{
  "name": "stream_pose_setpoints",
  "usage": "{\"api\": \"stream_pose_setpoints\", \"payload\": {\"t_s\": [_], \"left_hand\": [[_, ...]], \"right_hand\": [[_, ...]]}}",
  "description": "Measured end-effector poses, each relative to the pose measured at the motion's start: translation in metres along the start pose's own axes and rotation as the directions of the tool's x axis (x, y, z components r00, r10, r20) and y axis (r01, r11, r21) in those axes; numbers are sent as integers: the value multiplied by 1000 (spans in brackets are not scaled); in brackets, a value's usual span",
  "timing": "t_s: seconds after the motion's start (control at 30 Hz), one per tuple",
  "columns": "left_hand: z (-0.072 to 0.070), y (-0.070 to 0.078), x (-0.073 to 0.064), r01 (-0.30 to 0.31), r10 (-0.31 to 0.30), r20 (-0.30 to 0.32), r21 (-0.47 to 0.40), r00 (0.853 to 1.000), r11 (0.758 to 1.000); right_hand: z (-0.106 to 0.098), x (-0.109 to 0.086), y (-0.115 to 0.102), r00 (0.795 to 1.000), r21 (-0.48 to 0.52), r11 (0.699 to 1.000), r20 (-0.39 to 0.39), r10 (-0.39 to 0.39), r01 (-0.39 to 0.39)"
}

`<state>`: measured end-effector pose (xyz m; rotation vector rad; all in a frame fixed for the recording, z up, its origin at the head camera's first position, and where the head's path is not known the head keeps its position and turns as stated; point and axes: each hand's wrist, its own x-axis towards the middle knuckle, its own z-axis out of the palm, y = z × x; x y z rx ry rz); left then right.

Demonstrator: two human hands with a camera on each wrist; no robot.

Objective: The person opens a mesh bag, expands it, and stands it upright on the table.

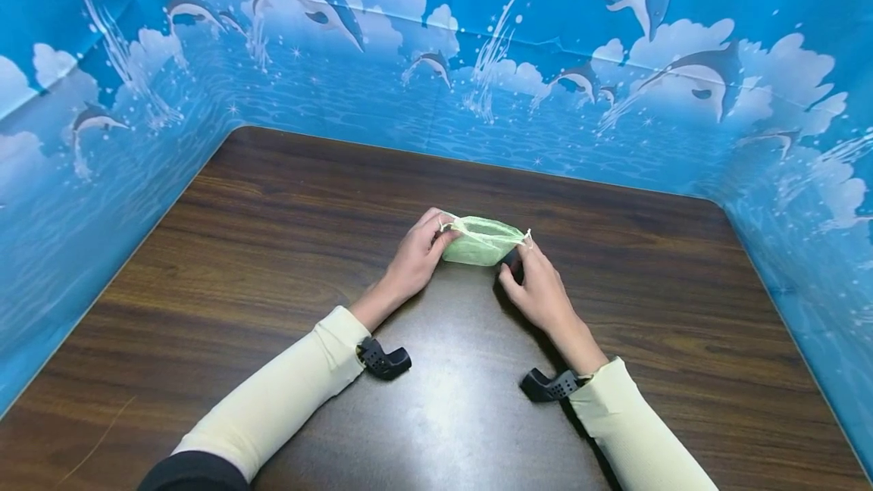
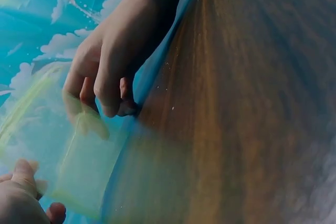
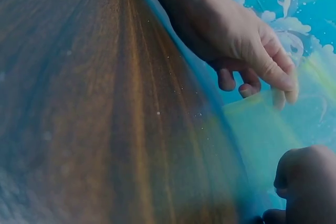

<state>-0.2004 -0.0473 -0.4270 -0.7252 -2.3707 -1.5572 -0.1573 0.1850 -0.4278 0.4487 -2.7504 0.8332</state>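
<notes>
A sheer pale-green drawstring pouch [image 1: 477,248] is stretched between the two hands over the far middle of the table, its mouth facing up. My left hand [image 1: 417,252] pinches the pouch's left upper corner, where the drawstring comes out. At the opposite upper corner my right hand [image 1: 539,285] holds the edge by its fingertips, with the thumb lower and apart. Through the thin fabric [image 2: 89,166], fingers of the right hand [image 2: 110,66] show in the left wrist view. Thumb and forefinger of the left hand [image 3: 247,45] meet on the pouch [image 3: 262,124] in the right wrist view.
A dark wood-grain table [image 1: 225,271] lies beneath. Blue dolphin-print cloth [image 1: 409,36] stands around its back and sides. Black wrist mounts, one on the left sleeve [image 1: 385,361] and one on the right [image 1: 551,385], stick inward above the table.
</notes>
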Motion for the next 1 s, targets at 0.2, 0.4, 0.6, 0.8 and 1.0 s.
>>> {"api": "stream_pose_setpoints", "payload": {"t_s": [0.2, 0.4, 0.6, 0.8, 1.0], "left_hand": [[-1, -3, -1, 36, -37, 52, 20, 998, 999], [-4, -3, -4, 57, -59, 105, 19, 993, 998], [-5, -3, -5, 50, -51, 75, 14, 996, 999], [-8, -5, -7, 82, -82, 26, -3, 996, 997], [-12, -7, -6, 138, -137, -49, 23, 989, 990]], "right_hand": [[1, -1, 0, 1000, -13, 1000, 0, 5, -5], [2, -3, 2, 1000, -6, 1000, 11, 17, -17], [1, -3, 2, 999, -1, 1000, 16, 29, -29], [0, -2, 2, 999, 6, 999, 32, 39, -40], [-4, -2, 7, 997, 11, 999, 63, 34, -35]]}}
